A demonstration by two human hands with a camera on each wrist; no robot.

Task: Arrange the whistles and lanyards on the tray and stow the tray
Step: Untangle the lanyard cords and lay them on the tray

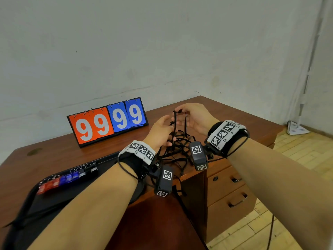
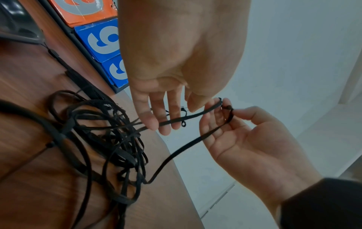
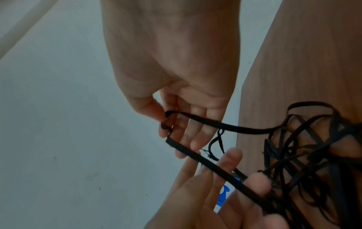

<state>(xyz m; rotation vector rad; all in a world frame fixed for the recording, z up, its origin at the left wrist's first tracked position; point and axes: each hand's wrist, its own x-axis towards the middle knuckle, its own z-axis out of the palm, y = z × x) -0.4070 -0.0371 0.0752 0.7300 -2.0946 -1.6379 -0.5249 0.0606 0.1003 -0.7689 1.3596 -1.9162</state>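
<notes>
A tangle of black lanyards (image 1: 177, 147) lies on the brown desk near its right front corner. My right hand (image 1: 180, 111) pinches the loop end of one lanyard strap (image 2: 186, 148) between thumb and forefinger and holds it up above the pile. My left hand (image 1: 167, 121) is beside it with straight fingers (image 3: 231, 156), and the strap (image 3: 245, 129) lies across them. Red, blue and black whistles (image 1: 68, 177) sit in a row on the black tray (image 1: 72, 193) at the left.
An orange and blue flip scoreboard (image 1: 108, 121) reading 99 99 stands at the back of the desk (image 1: 54, 156). Drawers (image 1: 228, 195) sit under the desk's right side. The wall is close behind, and a wooden floor lies to the right.
</notes>
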